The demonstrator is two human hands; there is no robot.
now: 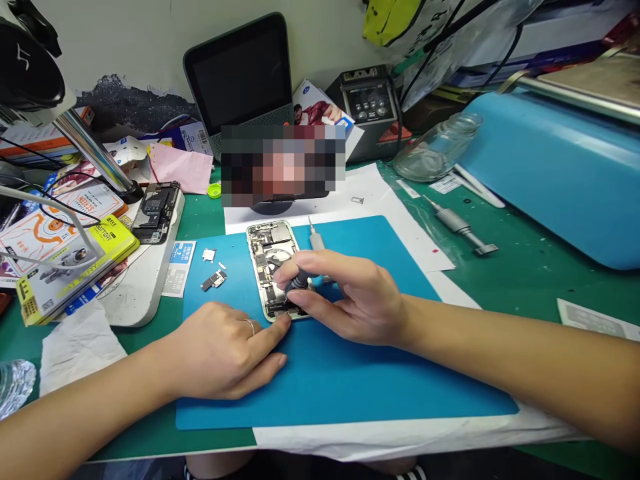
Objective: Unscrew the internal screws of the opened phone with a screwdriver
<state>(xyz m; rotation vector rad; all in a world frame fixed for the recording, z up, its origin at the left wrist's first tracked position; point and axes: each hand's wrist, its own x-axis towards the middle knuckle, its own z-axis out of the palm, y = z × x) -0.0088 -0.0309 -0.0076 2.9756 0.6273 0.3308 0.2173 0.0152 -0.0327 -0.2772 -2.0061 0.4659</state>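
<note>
The opened smartphone (271, 259) at the blue mat's (350, 380) far edge is probably light and stiff but fragile inside, best held by its frame, where the left hand's (225, 350) index rests, thumb apart, while the right hand's (357, 297) fingertips pinch a dark screwdriver (299, 281).

Right fingers (325, 265) partly cover the phone (271, 257); the left edge crops a glass vessel (16, 385).
</note>
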